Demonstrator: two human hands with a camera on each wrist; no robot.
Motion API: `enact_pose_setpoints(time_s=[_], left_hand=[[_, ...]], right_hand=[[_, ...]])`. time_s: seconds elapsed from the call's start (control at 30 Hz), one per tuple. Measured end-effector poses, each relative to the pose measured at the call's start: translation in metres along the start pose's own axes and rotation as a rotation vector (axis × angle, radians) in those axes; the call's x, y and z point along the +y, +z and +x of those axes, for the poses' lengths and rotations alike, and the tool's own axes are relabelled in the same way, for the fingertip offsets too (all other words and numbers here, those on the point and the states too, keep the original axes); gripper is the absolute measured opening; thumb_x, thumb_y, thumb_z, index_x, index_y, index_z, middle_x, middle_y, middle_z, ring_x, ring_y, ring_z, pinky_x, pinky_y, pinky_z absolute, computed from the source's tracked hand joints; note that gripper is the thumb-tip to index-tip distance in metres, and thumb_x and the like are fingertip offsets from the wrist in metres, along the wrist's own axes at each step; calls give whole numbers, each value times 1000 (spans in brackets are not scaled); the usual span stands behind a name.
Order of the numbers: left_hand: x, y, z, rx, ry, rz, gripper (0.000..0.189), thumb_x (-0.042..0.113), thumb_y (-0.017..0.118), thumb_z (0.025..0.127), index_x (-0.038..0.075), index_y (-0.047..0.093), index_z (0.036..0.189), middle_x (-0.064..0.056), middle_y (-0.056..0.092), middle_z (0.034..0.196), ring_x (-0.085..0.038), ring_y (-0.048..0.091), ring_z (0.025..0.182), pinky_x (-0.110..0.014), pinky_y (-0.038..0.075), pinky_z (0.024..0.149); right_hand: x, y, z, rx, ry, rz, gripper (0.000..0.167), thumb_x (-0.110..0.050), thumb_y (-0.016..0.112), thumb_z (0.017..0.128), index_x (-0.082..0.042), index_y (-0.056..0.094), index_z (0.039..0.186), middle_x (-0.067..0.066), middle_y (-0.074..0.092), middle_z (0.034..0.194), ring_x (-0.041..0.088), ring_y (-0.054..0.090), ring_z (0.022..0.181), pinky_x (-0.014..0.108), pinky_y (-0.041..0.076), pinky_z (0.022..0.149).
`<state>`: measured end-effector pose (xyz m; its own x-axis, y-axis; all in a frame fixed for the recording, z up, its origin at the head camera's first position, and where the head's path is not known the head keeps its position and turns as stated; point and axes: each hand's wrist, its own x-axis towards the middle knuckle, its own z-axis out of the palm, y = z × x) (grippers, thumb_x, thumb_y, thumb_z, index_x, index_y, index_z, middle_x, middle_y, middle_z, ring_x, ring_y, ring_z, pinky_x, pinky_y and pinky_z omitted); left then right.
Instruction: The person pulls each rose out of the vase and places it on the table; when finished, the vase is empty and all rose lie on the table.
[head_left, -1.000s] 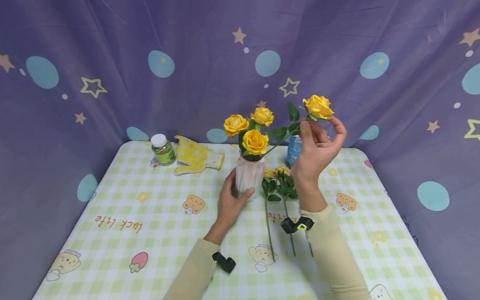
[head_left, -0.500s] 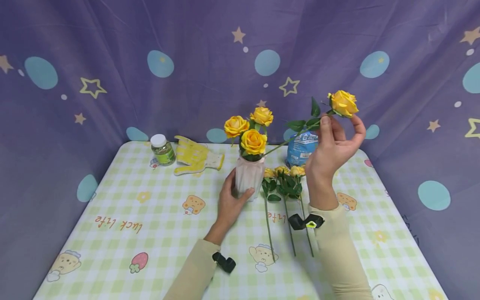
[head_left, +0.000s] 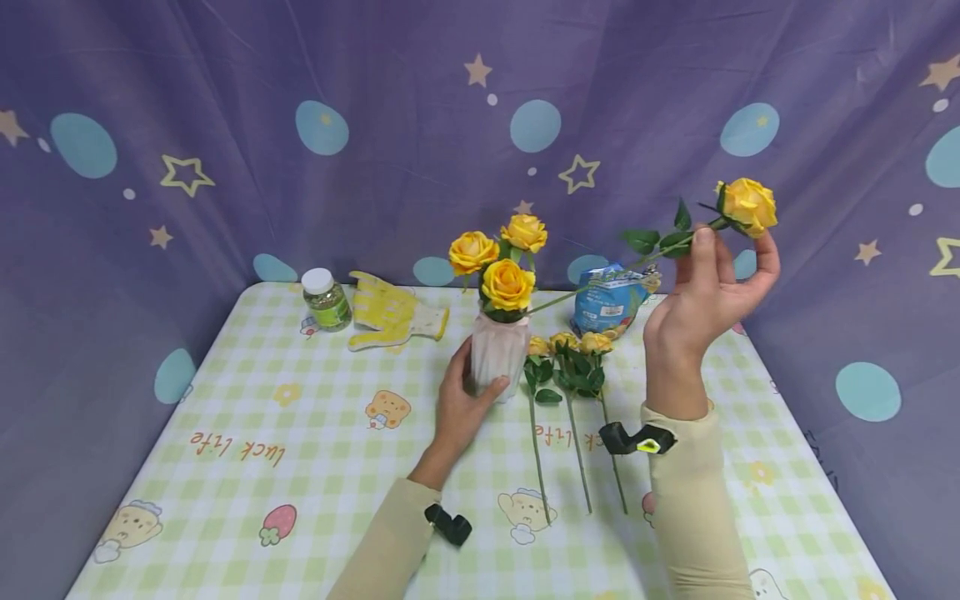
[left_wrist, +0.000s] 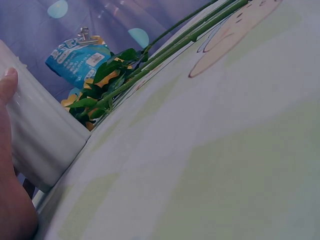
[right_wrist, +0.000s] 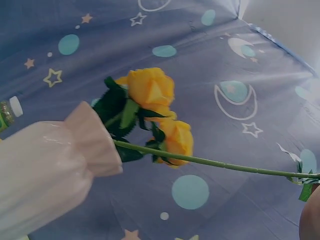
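Observation:
A pale ribbed vase [head_left: 498, 354] stands at mid-table, and my left hand [head_left: 463, 400] grips its lower left side with the thumb across the front. Three yellow roses [head_left: 507, 285] rise from its mouth. My right hand [head_left: 708, 292] pinches another yellow rose [head_left: 747, 206] by the stem just under the bloom, out to the right of the vase. That rose's long stem [right_wrist: 215, 163] slants down to the vase mouth in the right wrist view, where its lower end is hidden by the rim. In the left wrist view the white vase wall [left_wrist: 45, 120] fills the left side beside my thumb.
Three yellow roses with green stems [head_left: 573, 417] lie on the checked tablecloth [head_left: 330, 500] right of the vase. A blue clipped bag [head_left: 609, 304] stands behind them. At the back left are a white-lidded jar [head_left: 327, 300] and a yellow-and-white glove [head_left: 397, 312].
My right hand has moved to the right with the pinched rose, and more of its stem shows outside the vase. The blue bag has come into view. My left hand stays on the vase.

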<state>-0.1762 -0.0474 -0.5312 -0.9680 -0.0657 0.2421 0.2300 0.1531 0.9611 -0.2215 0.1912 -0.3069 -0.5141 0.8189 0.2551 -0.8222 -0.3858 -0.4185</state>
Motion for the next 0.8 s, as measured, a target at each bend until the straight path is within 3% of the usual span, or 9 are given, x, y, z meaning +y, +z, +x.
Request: enact_pose_setpoints(time_s=[0.17, 0.37, 0.5, 0.67, 0.8], left_hand=[[0, 0, 0, 3, 3, -8, 85, 15, 90, 96, 8, 46, 168, -16, 54, 165, -35, 53, 151, -58, 39, 125], [0, 0, 1, -1, 11, -16, 85, 14, 90, 96, 9, 46, 168, -15, 53, 166, -34, 51, 153, -57, 37, 127], [-1, 1, 1, 2, 13, -15, 85, 14, 89, 96, 9, 46, 168, -16, 54, 165, -35, 53, 151, -58, 39, 125], [-2, 1, 1, 3, 3, -5, 85, 16, 89, 96, 9, 46, 168, -17, 55, 164, -36, 55, 148, -58, 41, 123], [-1, 1, 1, 5, 1, 0, 85, 16, 89, 96, 7, 45, 168, -18, 55, 164, -37, 55, 149, -58, 40, 124]], right_hand=[[-9, -2, 11, 39, 14, 25, 62, 18, 83, 86, -3, 55, 138, 26, 69, 105, 34, 73, 91, 40, 64, 82], [-15, -7, 18, 53, 9, 14, 59, 17, 81, 89, -2, 55, 139, 27, 68, 111, 31, 72, 85, 38, 63, 80], [-15, -15, 20, 46, 20, -25, 59, 15, 82, 89, -3, 56, 139, 24, 68, 103, 30, 70, 89, 35, 60, 78], [-13, -29, 17, 21, 33, -97, 61, 14, 83, 88, -3, 54, 139, 21, 68, 93, 31, 70, 94, 29, 51, 66], [-11, -41, 15, -21, 40, -162, 61, 15, 82, 90, -1, 52, 140, 22, 71, 90, 31, 70, 90, 29, 52, 66]])
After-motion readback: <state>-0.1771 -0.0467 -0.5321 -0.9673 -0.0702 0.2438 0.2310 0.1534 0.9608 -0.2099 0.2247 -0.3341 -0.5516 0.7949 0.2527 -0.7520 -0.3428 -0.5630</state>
